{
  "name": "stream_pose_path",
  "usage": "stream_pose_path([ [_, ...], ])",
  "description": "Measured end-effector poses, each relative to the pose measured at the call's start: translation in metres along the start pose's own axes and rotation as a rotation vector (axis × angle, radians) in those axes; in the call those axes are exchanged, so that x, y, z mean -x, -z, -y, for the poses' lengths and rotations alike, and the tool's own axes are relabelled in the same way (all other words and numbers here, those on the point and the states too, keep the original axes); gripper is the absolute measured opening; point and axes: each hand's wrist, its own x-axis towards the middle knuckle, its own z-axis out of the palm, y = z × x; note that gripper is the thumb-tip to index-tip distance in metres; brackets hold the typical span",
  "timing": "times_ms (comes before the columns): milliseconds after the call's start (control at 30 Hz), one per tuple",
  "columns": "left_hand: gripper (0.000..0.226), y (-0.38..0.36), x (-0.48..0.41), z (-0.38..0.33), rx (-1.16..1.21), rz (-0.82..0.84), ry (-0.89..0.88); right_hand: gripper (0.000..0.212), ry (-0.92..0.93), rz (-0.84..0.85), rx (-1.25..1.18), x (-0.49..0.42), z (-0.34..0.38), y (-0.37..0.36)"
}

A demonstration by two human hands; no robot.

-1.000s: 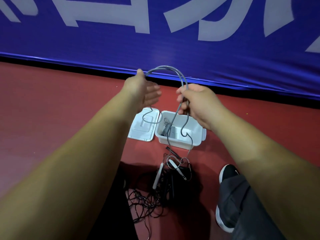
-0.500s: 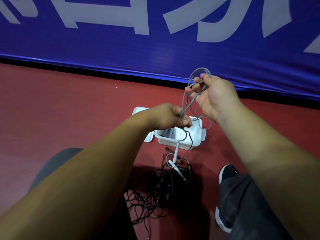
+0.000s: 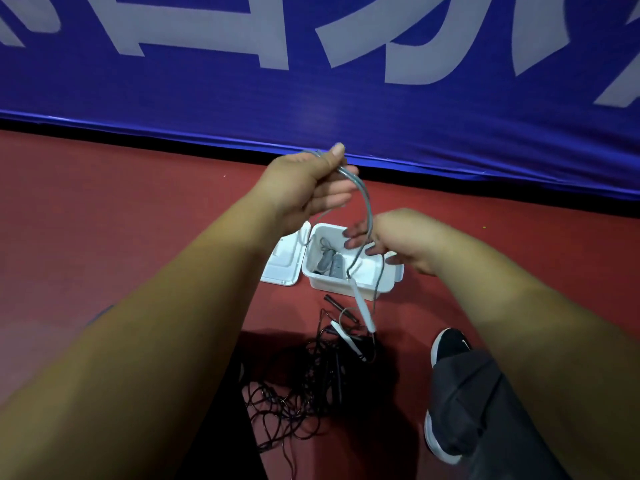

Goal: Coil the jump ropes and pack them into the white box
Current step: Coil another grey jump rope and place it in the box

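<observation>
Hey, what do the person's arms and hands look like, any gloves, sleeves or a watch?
Nothing on them. The left hand and right hand are bare, no gloves, and no ring or watch shows. Both forearms are bare to the frame edge, no sleeve in view. Lower down: dark grey trousers and a black shoe with a white sole.

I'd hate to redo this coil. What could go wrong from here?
1. The loops of the grey jump rope are held only by the pinching grip of the left hand; they may slip and spring open.
2. Its white handle dangles outside the white box, close above the black rope tangle, and might snag there.
3. The right hand is blurred, so whether it controls the rope is unclear.
</observation>
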Motion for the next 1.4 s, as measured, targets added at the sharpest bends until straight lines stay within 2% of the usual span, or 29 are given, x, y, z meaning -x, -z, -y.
stream_pose_path([
  [67,0.022,0.006,-0.004,-0.003,0.093,-0.073,-0.011,0.038,0.022,0.094,0.013,0.006,0.001,-0.002],
  [133,0.023,0.014,-0.007,-0.005,0.171,-0.138,-0.019,0.029,0.082,0.119,-0.02,0.007,0.001,-0.004],
  [200,0.025,0.021,-0.009,-0.007,0.243,-0.191,-0.027,0.017,0.137,0.115,-0.082,0.006,0.002,-0.007],
  [333,0.034,0.031,-0.014,-0.009,0.308,-0.23,-0.03,0.027,0.209,0.022,-0.291,0.001,0.006,-0.01],
  [467,0.064,0.033,-0.017,-0.003,0.062,-0.109,0.134,0.029,0.263,-0.018,-0.514,0.0,0.014,-0.007],
  [533,0.083,0.03,-0.015,0.005,-0.162,0.035,0.228,0.027,0.274,-0.033,-0.609,0.001,0.019,-0.003],
  [600,0.089,0.024,-0.009,0.014,-0.399,0.182,0.256,0.025,0.276,-0.052,-0.697,0.002,0.022,0.003],
  [733,0.063,0.018,0.004,0.024,-0.673,0.352,0.196,0.026,0.241,-0.12,-0.721,0.003,0.023,0.014],
  [900,0.032,0.017,0.009,0.023,-0.865,0.389,0.116,0.03,0.178,-0.185,-0.657,0.0,0.014,0.021],
  [1033,0.026,0.012,0.008,0.032,-0.937,0.418,0.11,0.034,0.143,-0.176,-0.675,-0.002,0.009,0.023],
  [1100,0.028,0.012,0.006,0.036,-1.044,0.429,0.122,0.034,0.123,-0.162,-0.69,-0.004,0.008,0.026],
  [1200,0.022,0.011,0.008,0.041,-1.149,0.453,0.154,0.025,0.084,-0.134,-0.744,-0.009,0.008,0.031],
  [1300,0.017,0.01,0.012,0.039,-1.094,0.465,0.16,0.018,0.035,-0.134,-0.867,-0.013,0.006,0.033],
  [1400,0.019,0.01,0.014,0.034,-1.0,0.419,0.111,0.031,-0.005,-0.151,-1.042,-0.017,0.004,0.034],
])
